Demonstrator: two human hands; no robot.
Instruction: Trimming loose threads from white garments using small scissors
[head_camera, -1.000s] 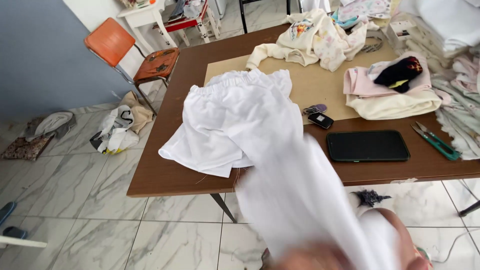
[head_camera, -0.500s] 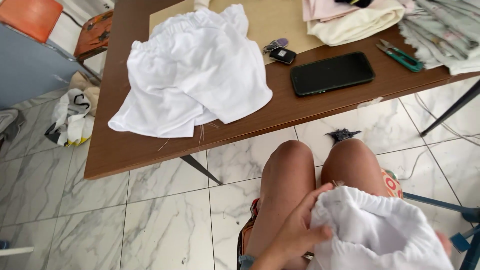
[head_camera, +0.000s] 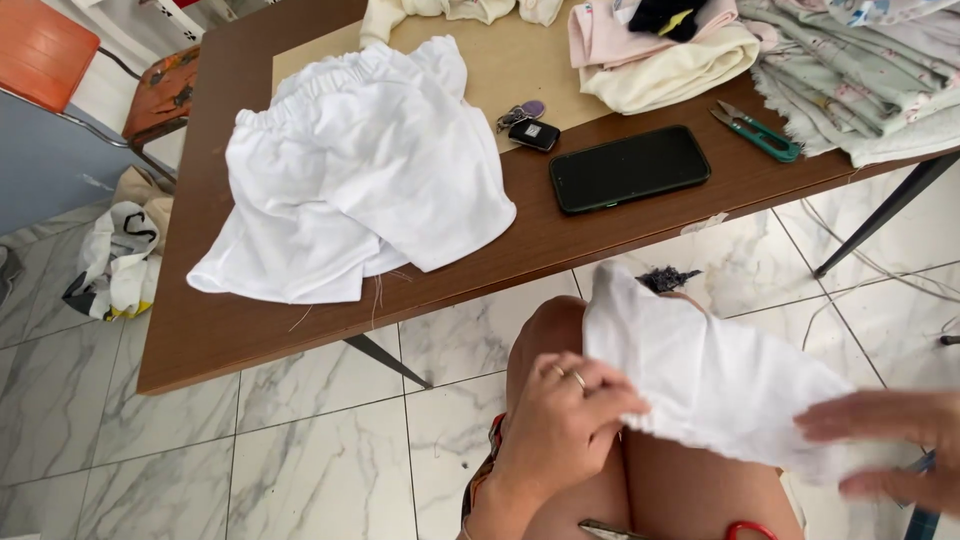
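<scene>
A white cloth piece (head_camera: 710, 375) lies across my bare knees. My left hand (head_camera: 560, 420), a ring on one finger, pinches its left edge. My right hand (head_camera: 895, 440) lies flat with fingers spread on the cloth's right end. On the brown table (head_camera: 220, 330) a pile of white shorts-like garments (head_camera: 350, 180) rests near the front edge. Red-handled scissors (head_camera: 690, 528) rest on my lap at the bottom edge of the view.
A black phone (head_camera: 628, 168), keys with a fob (head_camera: 525, 125), green thread snips (head_camera: 762, 133) and folded fabrics (head_camera: 860, 70) lie on the table. An orange chair (head_camera: 60, 60) and a bag (head_camera: 120, 250) stand at the left on the marble floor.
The white cloth was bunched in my lap; now it is spread across my knees, with my right hand laid on its right end. The view has shifted slightly.
</scene>
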